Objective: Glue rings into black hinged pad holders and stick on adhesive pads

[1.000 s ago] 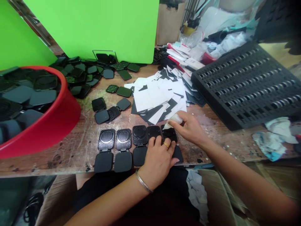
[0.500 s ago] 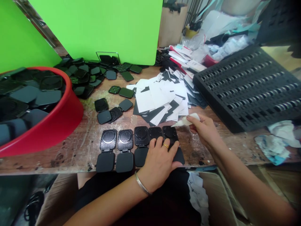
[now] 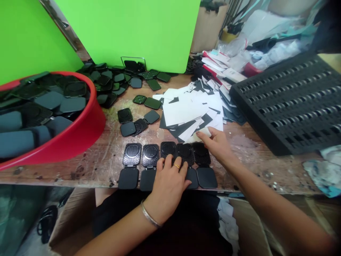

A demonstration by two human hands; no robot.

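Note:
Several opened black compact cases (image 3: 132, 153) lie in a row along the table's front edge, gridded halves away from me and smooth lids (image 3: 207, 177) toward me. My left hand (image 3: 172, 181) rests with fingers spread over the middle of the row, its fingertips on the gridded halves and its palm covering part of the lids. In my right hand (image 3: 217, 142) is a small white squeeze bottle (image 3: 204, 136), tilted with its narrow nozzle pointing left, just above the far edge of the cases right of the middle. Whether the tip touches a case I cannot tell.
A red basin (image 3: 98, 124) full of black cases stands at left. Loose cases (image 3: 109, 78) lie behind, below a green panel (image 3: 133, 32). White and black paper pieces (image 3: 186, 108) are heaped mid-table. At right are a black slotted foam tray (image 3: 290, 103) and crumpled tissue (image 3: 323, 170).
My left hand has shifted left along the row, uncovering the rightmost lid. The right hand has moved the bottle left, away from the rightmost case. The whole view has shifted slightly.

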